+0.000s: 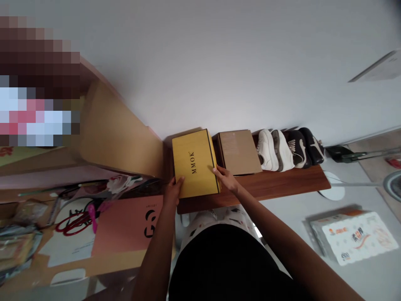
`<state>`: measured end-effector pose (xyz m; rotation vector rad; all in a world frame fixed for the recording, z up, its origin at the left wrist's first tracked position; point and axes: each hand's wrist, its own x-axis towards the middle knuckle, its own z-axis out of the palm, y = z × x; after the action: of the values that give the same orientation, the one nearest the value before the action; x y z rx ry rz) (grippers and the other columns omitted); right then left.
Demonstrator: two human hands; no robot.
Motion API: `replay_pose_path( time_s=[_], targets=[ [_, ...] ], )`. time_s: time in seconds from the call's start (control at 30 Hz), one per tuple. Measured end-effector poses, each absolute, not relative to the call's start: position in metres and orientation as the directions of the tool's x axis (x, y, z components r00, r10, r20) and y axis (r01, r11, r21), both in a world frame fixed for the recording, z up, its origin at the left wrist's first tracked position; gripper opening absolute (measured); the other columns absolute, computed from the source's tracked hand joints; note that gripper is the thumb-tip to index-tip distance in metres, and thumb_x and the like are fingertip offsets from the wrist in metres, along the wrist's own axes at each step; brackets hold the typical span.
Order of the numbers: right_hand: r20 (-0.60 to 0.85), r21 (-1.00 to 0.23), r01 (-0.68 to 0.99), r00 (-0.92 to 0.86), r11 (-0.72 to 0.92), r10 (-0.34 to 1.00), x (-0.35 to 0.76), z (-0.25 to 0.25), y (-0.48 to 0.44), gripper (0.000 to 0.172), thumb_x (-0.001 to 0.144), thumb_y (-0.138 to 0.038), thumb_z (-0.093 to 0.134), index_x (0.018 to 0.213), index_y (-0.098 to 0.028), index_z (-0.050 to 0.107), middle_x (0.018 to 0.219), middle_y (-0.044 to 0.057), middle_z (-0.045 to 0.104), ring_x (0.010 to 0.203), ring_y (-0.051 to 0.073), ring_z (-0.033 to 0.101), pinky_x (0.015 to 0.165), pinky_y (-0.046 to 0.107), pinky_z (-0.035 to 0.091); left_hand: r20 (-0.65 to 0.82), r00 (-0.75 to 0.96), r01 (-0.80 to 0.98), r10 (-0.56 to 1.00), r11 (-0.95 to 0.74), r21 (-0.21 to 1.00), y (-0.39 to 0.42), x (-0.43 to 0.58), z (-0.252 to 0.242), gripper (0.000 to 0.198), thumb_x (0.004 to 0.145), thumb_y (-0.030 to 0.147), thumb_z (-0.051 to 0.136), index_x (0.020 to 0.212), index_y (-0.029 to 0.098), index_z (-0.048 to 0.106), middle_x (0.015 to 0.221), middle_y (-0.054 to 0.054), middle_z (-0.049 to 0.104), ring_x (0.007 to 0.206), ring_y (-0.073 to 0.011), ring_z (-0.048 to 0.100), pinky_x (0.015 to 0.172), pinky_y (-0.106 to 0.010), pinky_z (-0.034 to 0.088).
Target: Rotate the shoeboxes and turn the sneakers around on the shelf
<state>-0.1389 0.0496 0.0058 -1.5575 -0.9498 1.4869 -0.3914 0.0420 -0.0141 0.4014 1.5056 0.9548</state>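
A yellow shoebox (194, 163) marked MMOK rests on the left end of a dark wooden bench (282, 182) against the white wall. My left hand (173, 190) grips the box's near left corner, thumb on the lid. My right hand (226, 177) holds its near right corner, fingers curled round the black-edged side. A plain brown cardboard box (239, 151) stands right beside it on the bench.
Two pairs of shoes, white (273, 149) and dark (304, 146), line the bench's right half. A large tan carton (115, 133) and cluttered bags (78, 217) sit to the left. A white printed package (354, 236) lies on the floor at right, near a fan base (333, 190).
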Motion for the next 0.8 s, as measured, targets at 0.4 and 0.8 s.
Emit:
replay_pose_path(
  time_s=[0.4,0.8],
  targets=[
    [-0.434,-0.826,0.379,0.047,-0.418,0.9,-0.143,-0.029,0.064,0.059,0.095,-0.067,0.043,0.099,-0.019,0.077,0.099,0.007,0.078,0.111,0.03,0.068,0.101,0.043,0.05,-0.57,-0.396,-0.143,0.72,0.565,0.813,0.056,-0.382,-0.017,0.054,0.073,0.03,0.084,0.124,0.019,0.07,0.101,-0.008,0.079,0.09,-0.0217,0.075,0.08,-0.032,0.061],
    [-0.435,-0.689,0.587,0.134,-0.425,0.89,-0.147,-0.036,0.077,0.043,0.102,-0.044,0.042,0.092,-0.021,0.077,0.094,0.008,0.077,0.1,0.026,0.07,0.087,0.031,0.051,-0.552,-0.357,-0.085,0.753,0.563,0.822,0.06,-0.377,-0.032,0.057,0.077,0.034,0.081,0.131,0.022,0.067,0.111,-0.009,0.077,0.102,-0.0258,0.073,0.086,-0.036,0.059]
  ],
)
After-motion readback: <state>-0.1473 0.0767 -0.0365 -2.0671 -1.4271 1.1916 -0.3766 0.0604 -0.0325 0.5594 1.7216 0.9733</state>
